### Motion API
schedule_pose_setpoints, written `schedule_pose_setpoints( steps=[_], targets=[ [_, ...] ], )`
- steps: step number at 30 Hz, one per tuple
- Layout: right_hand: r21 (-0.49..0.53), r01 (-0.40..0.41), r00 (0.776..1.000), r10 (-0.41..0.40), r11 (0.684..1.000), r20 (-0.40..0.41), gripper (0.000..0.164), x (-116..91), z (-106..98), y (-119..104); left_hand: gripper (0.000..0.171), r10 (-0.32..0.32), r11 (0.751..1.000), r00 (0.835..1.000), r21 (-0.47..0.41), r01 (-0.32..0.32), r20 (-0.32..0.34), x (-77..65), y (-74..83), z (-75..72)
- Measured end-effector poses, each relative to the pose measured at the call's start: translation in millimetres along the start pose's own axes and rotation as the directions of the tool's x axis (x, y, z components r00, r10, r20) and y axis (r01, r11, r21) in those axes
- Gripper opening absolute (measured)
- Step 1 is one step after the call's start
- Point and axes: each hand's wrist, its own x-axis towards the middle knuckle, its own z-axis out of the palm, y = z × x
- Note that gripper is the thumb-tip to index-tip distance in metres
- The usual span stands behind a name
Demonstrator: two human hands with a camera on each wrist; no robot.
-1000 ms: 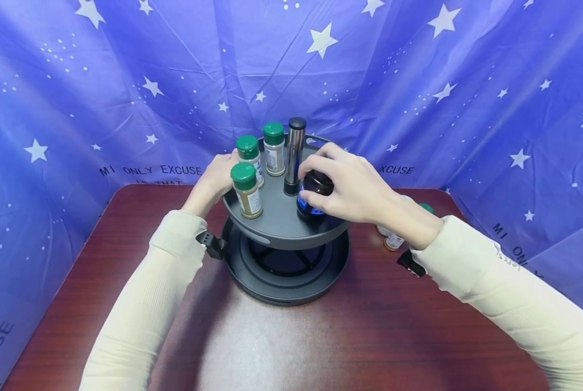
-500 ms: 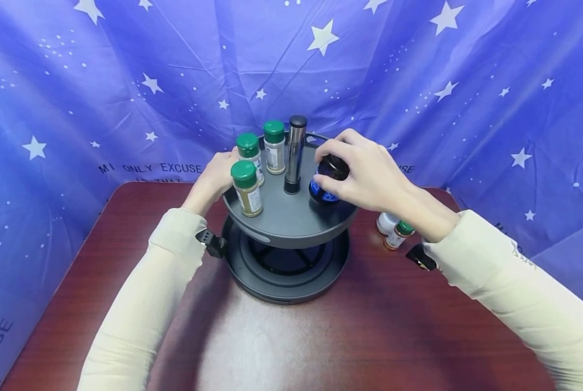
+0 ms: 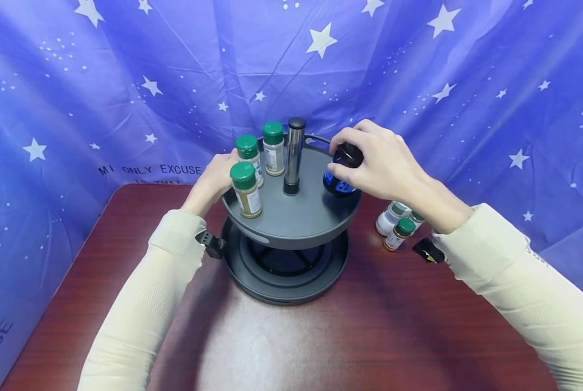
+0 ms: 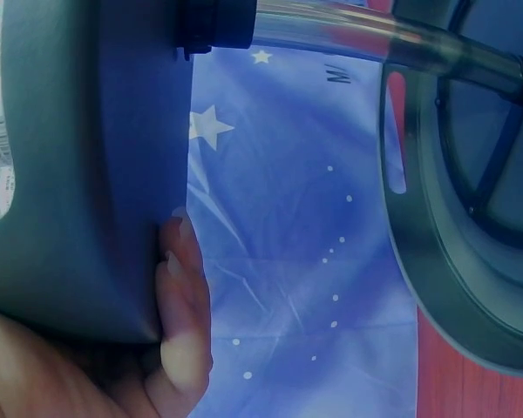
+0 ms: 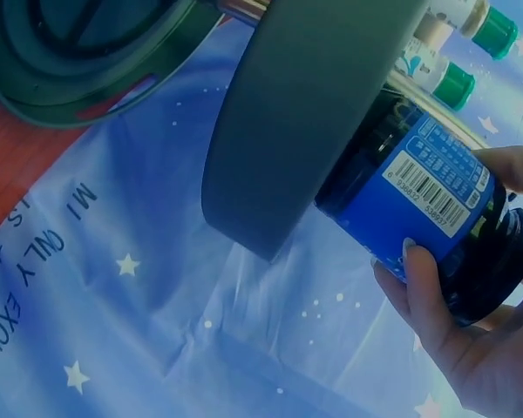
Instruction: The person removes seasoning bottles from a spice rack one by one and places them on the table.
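Observation:
My right hand point(image 3: 384, 160) grips a dark jar point(image 3: 339, 179) with a black lid and a blue label at the right side of the upper tray point(image 3: 296, 217). In the right wrist view the jar point(image 5: 431, 187) is held between thumb and fingers, its base hidden behind the tray wall point(image 5: 305, 113). At the tray's left edge my left hand point(image 3: 218, 176) holds the rim, with fingers point(image 4: 183, 322) curled beneath it in the left wrist view. Three green-capped spice bottles stand on the tray's left side, the nearest bottle point(image 3: 247, 195) at the front.
A metal post point(image 3: 295, 155) rises through the upper tray, and a wider lower tray point(image 3: 286, 296) sits beneath on the wooden table point(image 3: 379, 326). Several small bottles, one a green-capped bottle point(image 3: 397, 236), stand right of the rack. A starry blue curtain point(image 3: 174, 65) hangs behind.
My right hand has moved right and back with the jar, from beside the post to the tray's right edge. The left hand has stayed at the rim. More bottles show on the table.

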Motion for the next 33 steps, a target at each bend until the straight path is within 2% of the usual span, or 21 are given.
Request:
schedule_pose_setpoints(
  steps=[6, 19, 27, 33],
  targets=[
    [-0.002, -0.03, 0.999, 0.03, 1.0, -0.032, 0.026, -2, -4, 4, 0.06, -0.012, 1.0, 1.0, -0.011, 0.012, 0.003, -0.6, -0.2, 0.7],
    [-0.014, -0.056, 0.996, 0.055, 0.998, -0.068, 0.027, 0, -13, 13, 0.06, 0.004, 1.0, 1.0, -0.001, -0.004, -0.001, -0.3, -0.8, 0.4],
    [-0.028, -0.09, 0.995, 0.088, 0.996, -0.043, 0.03, -2, -18, 21, 0.061, -0.001, 1.0, 1.0, 0.008, 0.001, 0.001, -0.6, 0.2, 0.1],
    [-0.027, -0.148, 0.989, 0.148, 0.989, -0.006, 0.045, 0, -23, 29, 0.06, -0.011, 1.0, 1.0, -0.004, 0.011, 0.0, -0.8, 0.3, -0.3]
  ],
)
